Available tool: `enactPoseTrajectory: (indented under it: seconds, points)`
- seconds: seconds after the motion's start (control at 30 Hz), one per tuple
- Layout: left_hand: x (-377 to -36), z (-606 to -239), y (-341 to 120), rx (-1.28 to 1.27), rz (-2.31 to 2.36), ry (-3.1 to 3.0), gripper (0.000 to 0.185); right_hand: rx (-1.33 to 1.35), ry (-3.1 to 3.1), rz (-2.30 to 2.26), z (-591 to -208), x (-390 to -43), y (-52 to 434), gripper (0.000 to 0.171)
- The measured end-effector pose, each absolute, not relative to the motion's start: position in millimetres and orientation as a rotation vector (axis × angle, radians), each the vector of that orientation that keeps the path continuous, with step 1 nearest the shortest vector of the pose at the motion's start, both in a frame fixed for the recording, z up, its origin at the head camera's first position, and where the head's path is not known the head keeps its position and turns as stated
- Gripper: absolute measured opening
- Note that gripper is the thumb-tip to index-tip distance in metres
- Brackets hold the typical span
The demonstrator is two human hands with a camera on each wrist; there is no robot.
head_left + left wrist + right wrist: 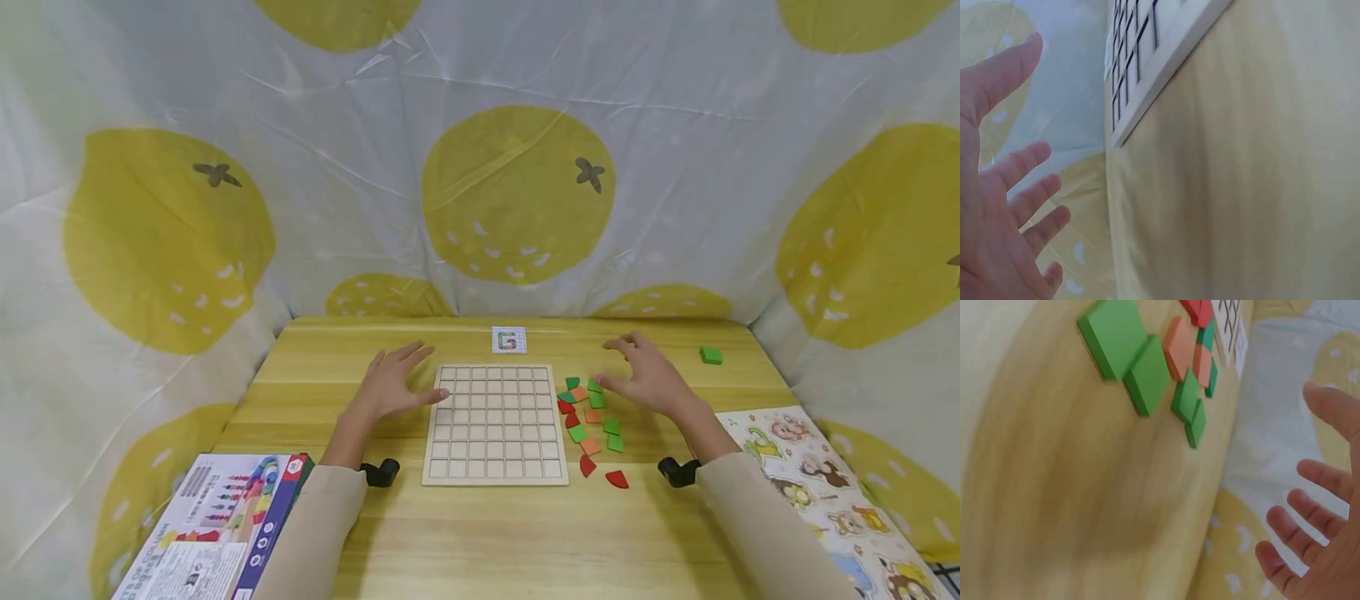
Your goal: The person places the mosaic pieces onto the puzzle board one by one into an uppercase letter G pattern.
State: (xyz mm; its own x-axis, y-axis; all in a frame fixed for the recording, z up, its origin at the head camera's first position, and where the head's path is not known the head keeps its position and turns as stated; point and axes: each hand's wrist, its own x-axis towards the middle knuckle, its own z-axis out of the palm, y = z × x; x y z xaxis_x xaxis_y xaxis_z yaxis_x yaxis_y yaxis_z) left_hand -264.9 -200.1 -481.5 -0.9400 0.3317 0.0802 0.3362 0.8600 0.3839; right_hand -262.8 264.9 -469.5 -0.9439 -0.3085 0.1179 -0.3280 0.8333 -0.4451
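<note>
A wooden grid board [495, 425] of small square cells lies in the middle of the table, its cells bare. My left hand [392, 387] is spread beside its upper left edge, thumb over the rim in the head view; the left wrist view shows the left palm [997, 212] holding nothing. To the board's right lie several green squares [613, 427], orange squares [590, 446], red quarter-circles [617, 479] and dark green quarter-circles [572, 383]. Fingers apart, my right hand [648, 375] hovers by the upper end of these pieces and holds nothing.
A small card [509, 339] with a coloured G on a grid lies behind the board. Green squares [711, 356] sit apart at the far right. A printed box [217, 517] stands at the front left, a sheet of animal pictures [825, 492] at the right. A curtain [360, 208] hangs behind.
</note>
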Motion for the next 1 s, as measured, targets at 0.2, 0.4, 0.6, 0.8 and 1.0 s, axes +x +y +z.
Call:
enactPoseTrajectory:
  seconds: [0.2, 0.4, 0.6, 0.8, 1.0]
  points:
    - [-250.4, -496.9, -196.4, -0.532, -0.704, -3.010, 0.085, 0.537, -2.985, 0.890, -488.3, -254.2, 246.3, 0.056]
    - [-241.6, -506.8, -195.9, -0.513, -0.786, -3.021, 0.084, 0.544, -2.956, 0.905, -497.7, -249.7, 236.6, 0.052]
    - [-240.3, -511.5, -196.8, -0.551, -0.863, -3.044, 0.078, 0.568, -2.948, 0.971, -501.9, -251.7, 233.7, 0.045]
    - [-241.1, -515.5, -200.0, -0.633, -0.906, -3.028, 0.065, 0.620, -2.964, 1.035, -505.7, -251.8, 229.2, 0.036]
    - [-240.8, -523.5, -203.4, -0.696, -0.963, -3.008, 0.066, 0.685, -2.981, 1.068, -506.0, -249.6, 225.9, 0.037]
